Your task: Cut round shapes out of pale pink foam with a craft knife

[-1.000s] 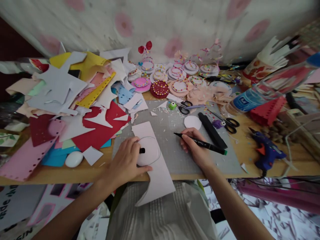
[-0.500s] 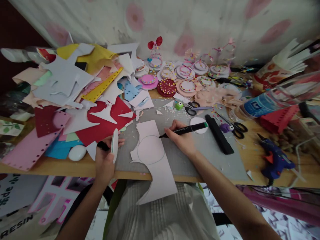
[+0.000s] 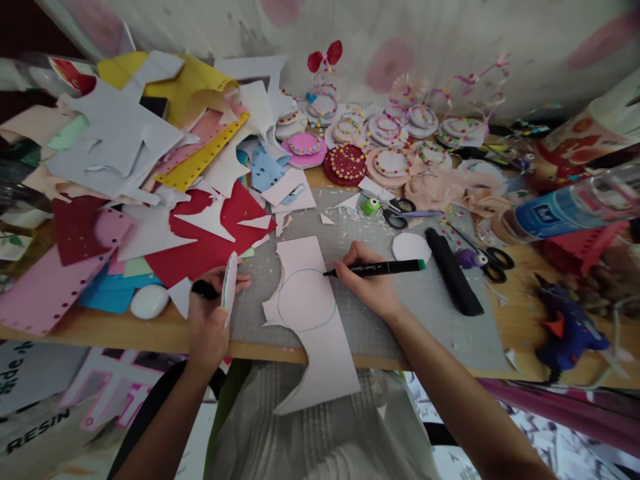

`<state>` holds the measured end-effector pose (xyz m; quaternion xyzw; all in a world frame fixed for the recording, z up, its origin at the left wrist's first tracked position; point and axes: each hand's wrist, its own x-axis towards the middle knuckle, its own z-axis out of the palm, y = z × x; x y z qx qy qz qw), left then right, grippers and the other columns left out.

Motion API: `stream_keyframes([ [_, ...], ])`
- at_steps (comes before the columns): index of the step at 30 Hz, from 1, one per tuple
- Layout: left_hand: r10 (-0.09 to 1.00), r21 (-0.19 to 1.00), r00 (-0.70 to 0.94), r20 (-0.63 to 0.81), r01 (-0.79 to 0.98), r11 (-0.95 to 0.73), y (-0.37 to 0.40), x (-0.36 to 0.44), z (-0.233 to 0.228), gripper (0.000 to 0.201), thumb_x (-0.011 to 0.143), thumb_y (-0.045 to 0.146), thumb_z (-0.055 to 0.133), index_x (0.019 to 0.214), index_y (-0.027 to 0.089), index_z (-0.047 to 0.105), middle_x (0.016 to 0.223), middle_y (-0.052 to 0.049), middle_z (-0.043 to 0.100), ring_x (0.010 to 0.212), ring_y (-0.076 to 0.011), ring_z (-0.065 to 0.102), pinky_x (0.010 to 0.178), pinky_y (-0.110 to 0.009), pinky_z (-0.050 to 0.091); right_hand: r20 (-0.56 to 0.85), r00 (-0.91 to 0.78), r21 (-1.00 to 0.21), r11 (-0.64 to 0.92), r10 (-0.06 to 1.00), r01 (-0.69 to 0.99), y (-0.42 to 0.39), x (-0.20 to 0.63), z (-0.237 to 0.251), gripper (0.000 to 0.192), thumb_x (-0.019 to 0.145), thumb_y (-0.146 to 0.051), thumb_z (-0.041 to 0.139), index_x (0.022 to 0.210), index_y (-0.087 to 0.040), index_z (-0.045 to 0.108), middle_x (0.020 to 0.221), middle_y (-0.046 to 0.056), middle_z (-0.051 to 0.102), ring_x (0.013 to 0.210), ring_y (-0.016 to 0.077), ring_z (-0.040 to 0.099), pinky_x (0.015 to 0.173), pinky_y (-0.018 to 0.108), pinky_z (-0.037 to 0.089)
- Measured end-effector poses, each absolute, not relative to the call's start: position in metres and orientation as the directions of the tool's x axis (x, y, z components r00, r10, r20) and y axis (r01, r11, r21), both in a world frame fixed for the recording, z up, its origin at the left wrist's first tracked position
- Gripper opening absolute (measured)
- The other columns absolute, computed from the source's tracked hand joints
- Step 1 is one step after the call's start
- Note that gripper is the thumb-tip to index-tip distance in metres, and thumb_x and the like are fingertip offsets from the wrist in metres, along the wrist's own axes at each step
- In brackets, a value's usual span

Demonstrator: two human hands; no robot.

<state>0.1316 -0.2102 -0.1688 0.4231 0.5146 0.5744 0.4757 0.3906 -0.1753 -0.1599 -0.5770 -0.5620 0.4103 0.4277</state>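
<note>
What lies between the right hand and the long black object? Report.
The head view shows the rear of the marker, a white disc and grey mat.

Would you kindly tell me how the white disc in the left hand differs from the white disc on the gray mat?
The held disc stands nearly on edge; the flat disc lies face up on the mat.
The held disc is in the left hand; no hand holds the flat disc.
The held disc shows green along its edge; the flat disc looks plain.
Both are white.
</note>
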Motion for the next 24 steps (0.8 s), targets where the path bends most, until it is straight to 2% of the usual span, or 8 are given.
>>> stream_keyframes([
  [4, 0.978, 0.99, -0.21, 0.0, -0.136, -0.029, -0.212, 0.13, -0.171, 0.04, 0.068, 0.047, 0.073, 0.094, 0.022, 0.058, 0.109, -0.009, 0.063, 0.1, -0.028, 0.064, 0.097, -0.05, 0.051, -0.001, 0.02, -0.952, -0.007, 1.0, 0.305, -0.175, 0.392, -0.161, 0.027, 0.074, -0.028, 0.06, 0.06, -0.024, 0.039, 0.056, -0.004, 0.042, 0.055, 0.0126, 0.038, 0.054, 0.028, 0.031],
  [8, 0.979, 0.985, -0.204, -0.009, -0.169, -0.026, -0.21, 0.131, -0.172, 0.034, 0.067, 0.044, 0.073, 0.088, 0.022, 0.058, 0.11, -0.007, 0.063, 0.099, -0.0259, 0.065, 0.097, -0.045, 0.052, -0.005, 0.003, -0.954, -0.006, 1.0, 0.3, -0.175, 0.394, -0.16, 0.026, 0.073, -0.027, 0.06, 0.059, -0.024, 0.039, 0.056, -0.004, 0.041, 0.055, 0.0125, 0.038, 0.053, 0.028, 0.031],
  [11, 0.978, 0.988, -0.209, 0.003, -0.153, -0.036, -0.208, 0.133, -0.168, 0.036, 0.066, 0.046, 0.074, 0.089, 0.023, 0.059, 0.109, -0.006, 0.064, 0.096, -0.026, 0.066, 0.094, -0.045, 0.054, -0.008, -0.01, -0.955, -0.005, 1.0, 0.296, -0.176, 0.395, -0.159, 0.025, 0.072, -0.025, 0.06, 0.058, -0.024, 0.039, 0.055, -0.005, 0.04, 0.054, 0.0121, 0.037, 0.053, 0.028, 0.03],
  [14, 0.974, 0.988, -0.226, 0.001, -0.148, -0.035, -0.214, 0.138, -0.159, 0.045, 0.062, 0.054, 0.074, 0.095, 0.024, 0.063, 0.108, -0.007, 0.066, 0.102, -0.0317, 0.064, 0.096, -0.051, 0.052, -0.007, -0.023, -0.958, 0.0, 1.0, 0.287, -0.176, 0.396, -0.158, 0.026, 0.072, -0.024, 0.059, 0.058, -0.024, 0.038, 0.054, -0.005, 0.039, 0.053, 0.0119, 0.036, 0.053, 0.028, 0.029],
  [17, 0.976, 0.981, -0.215, -0.031, -0.193, -0.012, -0.226, 0.147, -0.149, 0.06, 0.063, 0.065, 0.064, 0.106, 0.023, 0.065, 0.109, -0.01, 0.067, 0.107, -0.0378, 0.062, 0.1, -0.06, 0.047, -0.003, -0.035, -0.959, 0.008, 0.999, 0.283, -0.175, 0.396, -0.158, 0.027, 0.072, -0.024, 0.059, 0.058, -0.024, 0.037, 0.055, -0.005, 0.04, 0.055, 0.0121, 0.037, 0.054, 0.028, 0.03],
  [19, 0.982, 0.967, -0.184, -0.051, -0.256, 0.002, -0.234, 0.156, -0.148, 0.062, 0.066, 0.067, 0.06, 0.111, 0.025, 0.064, 0.114, -0.01, 0.066, 0.108, -0.039, 0.062, 0.1, -0.062, 0.047, 0.0, -0.041, -0.959, 0.011, 0.999, 0.283, -0.175, 0.397, -0.158, 0.027, 0.072, -0.023, 0.059, 0.059, -0.024, 0.036, 0.056, -0.005, 0.04, 0.055, 0.0121, 0.037, 0.054, 0.027, 0.03],
  [24, 0.97, 0.917, -0.096, -0.222, -0.359, 0.175, -0.235, 0.174, -0.16, 0.06, 0.064, 0.066, 0.067, 0.102, 0.02, 0.066, 0.103, -0.01, 0.069, 0.109, -0.0371, 0.062, 0.101, -0.055, 0.048, -0.003, -0.043, -0.96, 0.009, 0.999, 0.279, -0.175, 0.398, -0.158, 0.026, 0.072, -0.023, 0.058, 0.058, -0.024, 0.037, 0.055, -0.005, 0.039, 0.054, 0.0117, 0.037, 0.053, 0.027, 0.029],
])
